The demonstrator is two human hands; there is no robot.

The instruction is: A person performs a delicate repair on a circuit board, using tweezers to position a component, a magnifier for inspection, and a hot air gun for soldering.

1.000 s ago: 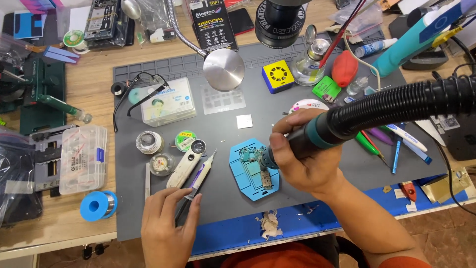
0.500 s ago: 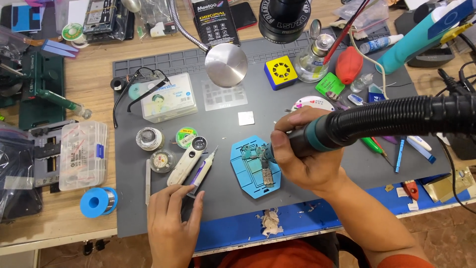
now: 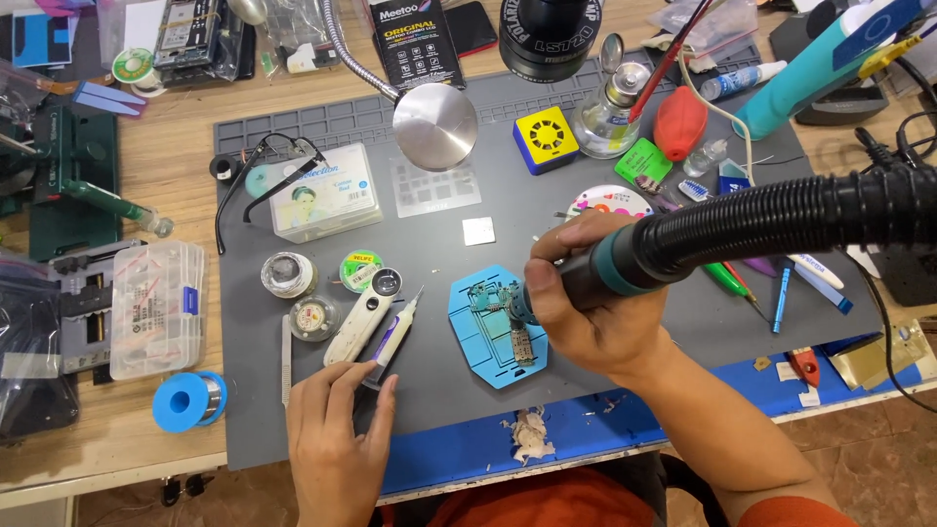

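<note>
Right hand (image 3: 595, 312) aims hot-air nozzle (image 3: 625, 265) at board (image 3: 500, 327).

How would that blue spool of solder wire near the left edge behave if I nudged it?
The blue spool lies with its hole facing up, so it would probably slide, not roll. Its thick wire winding suggests it is heavy for its size. Tipped onto its round rims, it could roll off the wooden bench.

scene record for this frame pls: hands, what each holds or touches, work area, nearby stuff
right hand: grips hot-air handle with black ribbed hose, nozzle end down over circuit board
circuit board: sits in blue holder
left hand: fingertips on pen-like tool, white and purple, lying flat
work area: grey mat on wooden bench
nearby: white magnifier, blue solder spool, clear parts box, yellow cube
</note>
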